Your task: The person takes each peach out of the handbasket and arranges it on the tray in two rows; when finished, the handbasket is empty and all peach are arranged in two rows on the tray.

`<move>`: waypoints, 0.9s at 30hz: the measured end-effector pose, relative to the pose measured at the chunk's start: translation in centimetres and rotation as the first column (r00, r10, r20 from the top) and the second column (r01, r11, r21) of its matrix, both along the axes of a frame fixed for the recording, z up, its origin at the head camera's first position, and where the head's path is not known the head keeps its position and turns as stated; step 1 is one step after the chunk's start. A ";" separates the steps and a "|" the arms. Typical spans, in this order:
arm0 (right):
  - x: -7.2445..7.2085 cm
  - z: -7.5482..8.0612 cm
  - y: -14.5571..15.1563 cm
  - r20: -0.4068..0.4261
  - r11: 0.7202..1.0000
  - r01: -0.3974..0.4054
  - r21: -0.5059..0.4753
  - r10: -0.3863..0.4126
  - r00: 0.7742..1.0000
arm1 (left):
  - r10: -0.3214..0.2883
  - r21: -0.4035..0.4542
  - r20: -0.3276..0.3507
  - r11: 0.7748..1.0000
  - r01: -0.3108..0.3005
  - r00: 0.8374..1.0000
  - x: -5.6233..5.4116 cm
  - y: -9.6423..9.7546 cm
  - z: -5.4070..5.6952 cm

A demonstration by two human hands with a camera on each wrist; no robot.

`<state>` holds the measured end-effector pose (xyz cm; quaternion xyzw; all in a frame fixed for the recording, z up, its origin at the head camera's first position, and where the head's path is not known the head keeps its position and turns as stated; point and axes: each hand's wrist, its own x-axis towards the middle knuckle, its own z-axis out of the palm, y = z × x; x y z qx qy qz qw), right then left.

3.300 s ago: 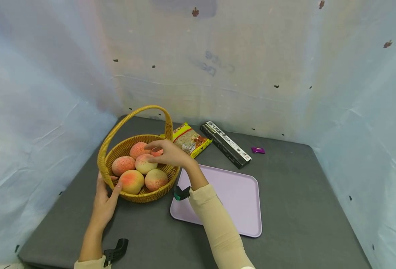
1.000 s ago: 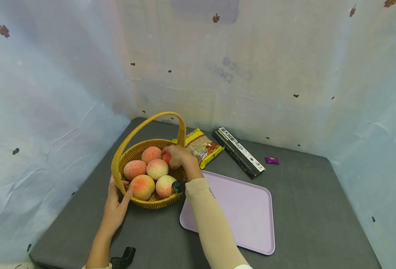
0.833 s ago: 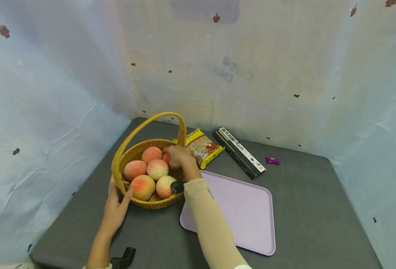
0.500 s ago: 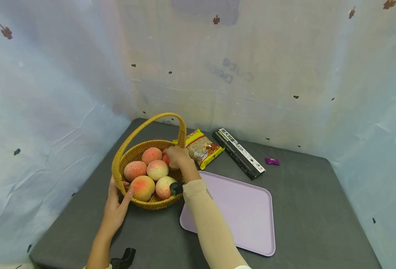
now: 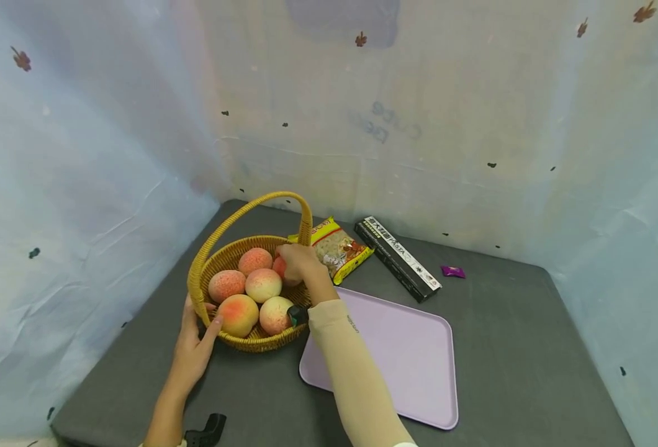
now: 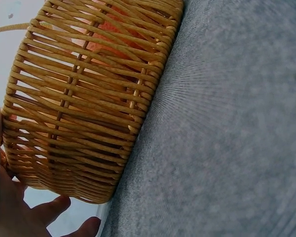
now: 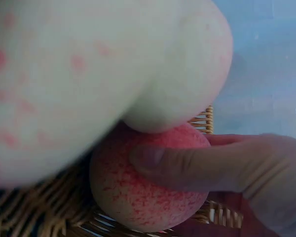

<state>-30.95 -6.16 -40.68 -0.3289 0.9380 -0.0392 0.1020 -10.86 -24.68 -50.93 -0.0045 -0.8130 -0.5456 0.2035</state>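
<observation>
I count six peaches (image 5: 263,285) in one wicker basket (image 5: 251,344), and around it on the counter (image 5: 519,335) one lilac tray (image 5: 401,347), one yellow packet (image 5: 337,249), one black box (image 5: 390,251) and one small purple wrapper (image 5: 453,272). The right hand (image 5: 302,264) has its fingers closed round one reddish peach (image 7: 143,197), thumb pressed against its side, inside the basket; the other five sit left of those fingers or nearer than them. I see the left hand (image 5: 192,349) gripping the basket's left side, fingers parted only by the wicker, thumb at the rim just beside a yellow-and-red peach (image 5: 238,315). Just right of the right fingers lies the packet, then the box, with the wrapper farthest; the tray is right and nearer, partly under the forearm. I read "PASTA" on the box; the packet's print is too small.
</observation>
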 end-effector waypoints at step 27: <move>2.0 5.9 7.0 0.108 0.957 -0.064 -0.284 0.098 0.989 | -0.010 0.040 -0.010 0.999 0.010 1.000 -0.2 -0.1 -0.4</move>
